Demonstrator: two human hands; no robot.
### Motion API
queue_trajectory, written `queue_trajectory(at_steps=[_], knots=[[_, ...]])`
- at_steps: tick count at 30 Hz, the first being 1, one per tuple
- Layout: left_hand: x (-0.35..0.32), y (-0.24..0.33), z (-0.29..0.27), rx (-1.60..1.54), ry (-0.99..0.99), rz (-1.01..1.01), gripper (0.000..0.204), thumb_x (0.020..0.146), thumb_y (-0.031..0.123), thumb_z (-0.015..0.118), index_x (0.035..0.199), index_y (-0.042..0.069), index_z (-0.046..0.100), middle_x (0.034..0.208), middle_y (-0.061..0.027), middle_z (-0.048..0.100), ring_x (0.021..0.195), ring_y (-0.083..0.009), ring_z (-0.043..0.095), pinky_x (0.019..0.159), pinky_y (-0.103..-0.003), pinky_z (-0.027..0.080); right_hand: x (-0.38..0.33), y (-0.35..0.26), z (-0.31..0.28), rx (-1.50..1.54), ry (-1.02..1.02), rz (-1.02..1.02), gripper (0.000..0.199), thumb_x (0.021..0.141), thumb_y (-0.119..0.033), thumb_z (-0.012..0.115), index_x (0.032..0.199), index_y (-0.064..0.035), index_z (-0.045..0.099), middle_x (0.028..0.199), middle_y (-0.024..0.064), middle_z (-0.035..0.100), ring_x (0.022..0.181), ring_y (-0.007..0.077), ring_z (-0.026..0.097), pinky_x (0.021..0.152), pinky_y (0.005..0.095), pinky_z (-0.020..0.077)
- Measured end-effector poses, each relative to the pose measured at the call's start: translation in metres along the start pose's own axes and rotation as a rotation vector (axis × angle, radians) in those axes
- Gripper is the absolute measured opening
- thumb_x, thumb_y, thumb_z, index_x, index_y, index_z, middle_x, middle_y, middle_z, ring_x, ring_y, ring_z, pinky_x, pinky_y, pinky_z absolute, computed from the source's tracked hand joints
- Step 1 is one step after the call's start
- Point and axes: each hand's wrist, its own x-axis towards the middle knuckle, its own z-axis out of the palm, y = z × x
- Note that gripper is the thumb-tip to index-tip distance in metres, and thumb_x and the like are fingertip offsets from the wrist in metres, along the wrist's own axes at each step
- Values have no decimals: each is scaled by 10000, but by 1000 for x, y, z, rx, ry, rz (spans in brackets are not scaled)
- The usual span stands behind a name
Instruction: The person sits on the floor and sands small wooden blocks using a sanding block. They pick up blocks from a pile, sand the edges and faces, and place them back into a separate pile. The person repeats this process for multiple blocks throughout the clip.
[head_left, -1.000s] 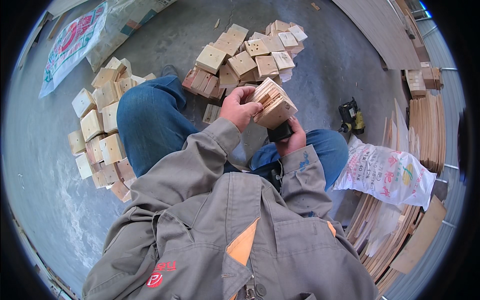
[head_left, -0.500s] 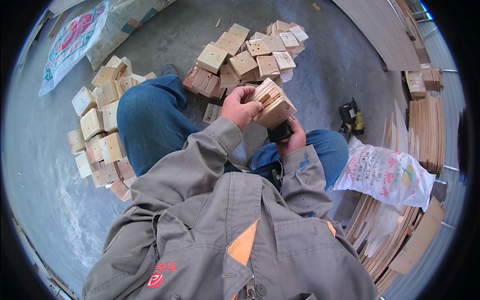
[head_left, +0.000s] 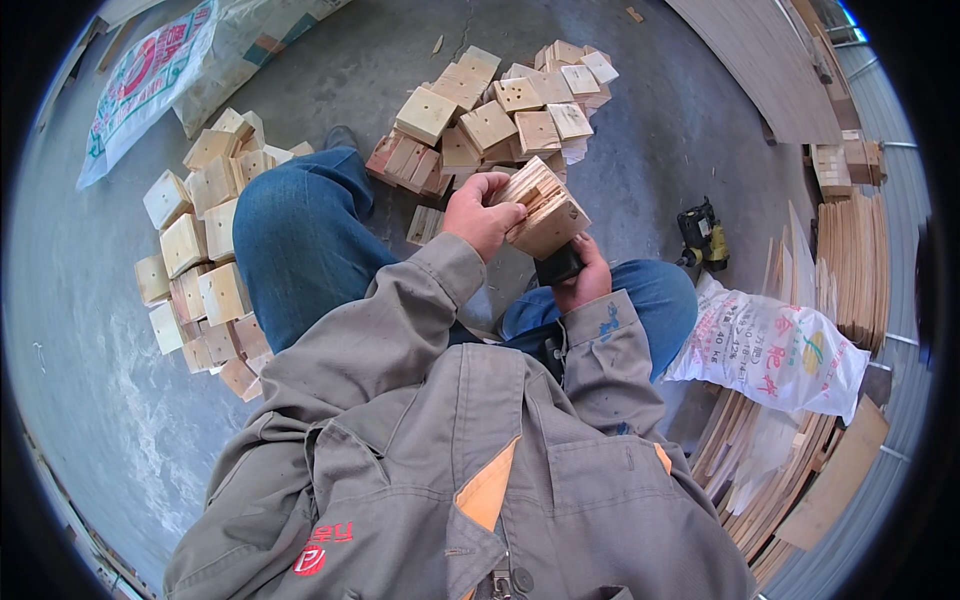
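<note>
My left hand (head_left: 482, 216) is closed on a plywood block (head_left: 549, 222), fingers and thumb at its left edge. Layered edges and a rough groove show on the block's upper side, with small holes in its face. Just below it, my right hand (head_left: 586, 276) is wrapped round a black boxy object (head_left: 559, 265). The block covers most of that object, so its kind is hidden. Between my legs and the far pile, a small wooden block (head_left: 425, 226) lies on the floor near my left wrist.
Ahead is a heap of wooden blocks (head_left: 487, 126); another pile (head_left: 183, 246) lies left of my knee. A black and yellow-green power tool (head_left: 703, 236) rests on the floor at right. A white printed sack (head_left: 770, 345) lies over wood strips (head_left: 765, 470) beside my right knee.
</note>
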Motion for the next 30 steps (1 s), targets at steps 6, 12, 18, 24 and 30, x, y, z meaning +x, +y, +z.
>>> queue_trajectory(at_steps=[6,12,18,24,30], knots=[[4,-8,-3,29,15,19,569,842,31,802,1372,-69,622,1254,-153,706,1146,-218,676,1040,-328,537,-2,-1,3,-21,-23,1,450,1050,-139,514,1473,14,518,1381,184,650,1264,323,659,1121,472,526],[5,-11,-3,29,26,34,605,817,104,829,1358,-78,628,1248,-181,718,1143,-240,689,1040,-339,540,-1,1,1,-30,-22,-13,463,1034,-134,531,1469,22,517,1361,186,658,1240,319,670,1098,468,543],[4,-9,-3,70,38,44,619,802,126,829,1351,-79,631,1238,-185,719,1138,-243,691,1034,-341,541,-2,1,4,-57,0,-10,471,1029,-129,541,1471,33,510,1352,190,663,1225,319,680,1084,469,553],[1,-2,-4,137,15,29,588,859,68,816,1387,-77,601,1261,-146,693,1142,-206,663,1026,-325,540,-1,2,3,-61,26,-12,451,1029,-112,544,1453,41,529,1325,187,681,1207,315,692,1077,456,559],[1,-1,-5,170,18,33,601,861,77,818,1395,-86,597,1269,-155,694,1148,-210,664,1032,-324,538,0,4,3,-86,53,-17,439,1025,-109,556,1439,38,545,1307,184,688,1189,311,698,1067,447,563]])
